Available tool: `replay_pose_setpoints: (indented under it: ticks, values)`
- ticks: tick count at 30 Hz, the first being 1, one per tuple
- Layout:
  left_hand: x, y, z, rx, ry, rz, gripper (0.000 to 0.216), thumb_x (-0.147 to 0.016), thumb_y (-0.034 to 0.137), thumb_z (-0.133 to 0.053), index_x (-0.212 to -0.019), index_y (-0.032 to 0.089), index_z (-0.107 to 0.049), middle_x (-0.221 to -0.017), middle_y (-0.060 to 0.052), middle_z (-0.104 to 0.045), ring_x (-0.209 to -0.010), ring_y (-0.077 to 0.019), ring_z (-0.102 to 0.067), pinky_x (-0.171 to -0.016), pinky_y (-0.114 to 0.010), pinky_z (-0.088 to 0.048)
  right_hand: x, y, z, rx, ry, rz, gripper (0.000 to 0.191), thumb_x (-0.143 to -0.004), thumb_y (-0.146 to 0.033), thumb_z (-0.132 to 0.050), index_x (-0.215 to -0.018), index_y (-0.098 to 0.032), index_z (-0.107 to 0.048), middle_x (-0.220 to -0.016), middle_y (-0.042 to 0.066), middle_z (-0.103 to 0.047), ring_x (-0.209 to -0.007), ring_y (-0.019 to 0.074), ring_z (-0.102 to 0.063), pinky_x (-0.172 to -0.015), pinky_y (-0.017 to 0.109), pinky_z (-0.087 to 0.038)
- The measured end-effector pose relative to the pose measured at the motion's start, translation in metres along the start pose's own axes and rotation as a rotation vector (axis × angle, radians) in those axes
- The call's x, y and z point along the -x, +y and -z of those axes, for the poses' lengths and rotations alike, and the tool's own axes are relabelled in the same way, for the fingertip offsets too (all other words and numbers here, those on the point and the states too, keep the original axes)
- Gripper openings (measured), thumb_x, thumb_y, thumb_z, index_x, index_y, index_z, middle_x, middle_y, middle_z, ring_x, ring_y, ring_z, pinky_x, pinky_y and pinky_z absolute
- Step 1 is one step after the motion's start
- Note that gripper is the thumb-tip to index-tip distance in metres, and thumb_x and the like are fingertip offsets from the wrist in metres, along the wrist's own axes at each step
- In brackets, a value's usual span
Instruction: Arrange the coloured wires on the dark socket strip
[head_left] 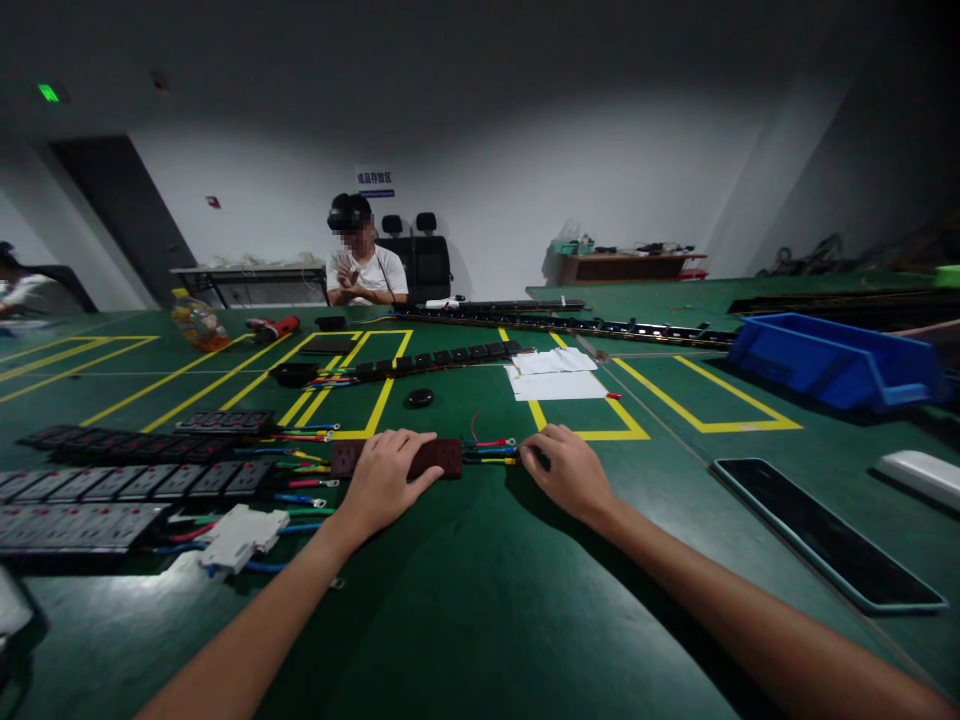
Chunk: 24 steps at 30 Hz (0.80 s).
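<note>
A short dark red socket strip (450, 458) lies across the green table in front of me. My left hand (384, 472) rests over its middle, fingers on the far side and thumb along the near side, gripping it. From its right end run several coloured wires (486, 453), red, blue and yellow-green, with metal ring lugs. My right hand (566, 468) is closed in a pinch at the tips of the lower wires, which my fingers partly cover. To the left lie rows of black and grey socket strips (217, 482) with lugged wires, and a white plastic part (244, 537) on top of some wires.
A phone (825, 530) and a blue bin (832, 362) are on the right. Beyond my hands lie white paper (559, 375), a small black round object (419, 398) and a linked black socket row (435, 360). A bottle (199, 322) stands far left; a person (367, 265) sits opposite.
</note>
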<state>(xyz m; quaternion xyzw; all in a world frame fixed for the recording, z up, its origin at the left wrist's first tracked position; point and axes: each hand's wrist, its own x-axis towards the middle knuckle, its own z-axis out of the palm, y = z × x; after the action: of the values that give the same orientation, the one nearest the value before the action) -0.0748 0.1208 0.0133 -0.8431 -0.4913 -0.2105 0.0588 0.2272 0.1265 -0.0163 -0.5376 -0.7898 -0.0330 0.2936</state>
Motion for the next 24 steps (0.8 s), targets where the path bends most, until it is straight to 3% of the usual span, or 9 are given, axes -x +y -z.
replay_pose_setpoints:
  ticks: [6, 12, 18, 24]
  values:
    - [0.0005, -0.0010, -0.0005, 0.003, 0.000, -0.002, 0.046, -0.096, 0.048, -0.061, -0.134, 0.023, -0.060, -0.117, -0.008, -0.069, -0.109, -0.0283, -0.061, -0.098, -0.049, -0.046, -0.0005, 0.0006, -0.0015, 0.011, -0.045, 0.008, 0.024, -0.100, -0.030, -0.054, -0.095, -0.022, -0.077, -0.090, 0.007, -0.069, -0.087, 0.0217, -0.060, -0.076, 0.034, -0.042]
    - [-0.0001, -0.0010, -0.0004, 0.013, 0.003, -0.003, 0.046, -0.096, 0.048, -0.060, -0.134, 0.023, -0.060, -0.117, -0.009, -0.068, -0.109, -0.0283, -0.061, -0.098, -0.049, -0.046, 0.0011, -0.0001, 0.0005, 0.025, 0.055, 0.020, 0.023, -0.098, -0.026, -0.056, -0.087, -0.021, -0.075, -0.087, 0.006, -0.069, -0.084, 0.0216, -0.059, -0.074, 0.035, -0.040]
    - [0.0002, 0.0003, 0.0011, 0.008, 0.002, 0.000, 0.045, -0.096, 0.048, -0.060, -0.134, 0.024, -0.060, -0.116, -0.008, -0.069, -0.108, -0.0282, -0.061, -0.098, -0.049, -0.046, 0.0010, -0.0014, -0.0015, 0.056, -0.039, 0.014, 0.022, -0.100, -0.030, -0.056, -0.097, -0.024, -0.077, -0.091, 0.006, -0.071, -0.088, 0.0229, -0.061, -0.075, 0.036, -0.040]
    - [-0.0001, 0.0009, 0.0013, -0.008, -0.006, -0.010, 0.046, -0.097, 0.048, -0.059, -0.134, 0.022, -0.060, -0.116, -0.009, -0.068, -0.109, -0.0291, -0.061, -0.098, -0.049, -0.046, 0.0005, 0.0000, -0.0024, 0.047, -0.034, -0.002, 0.021, -0.099, -0.031, -0.055, -0.100, -0.024, -0.075, -0.094, 0.006, -0.070, -0.091, 0.0238, -0.061, -0.076, 0.035, -0.041]
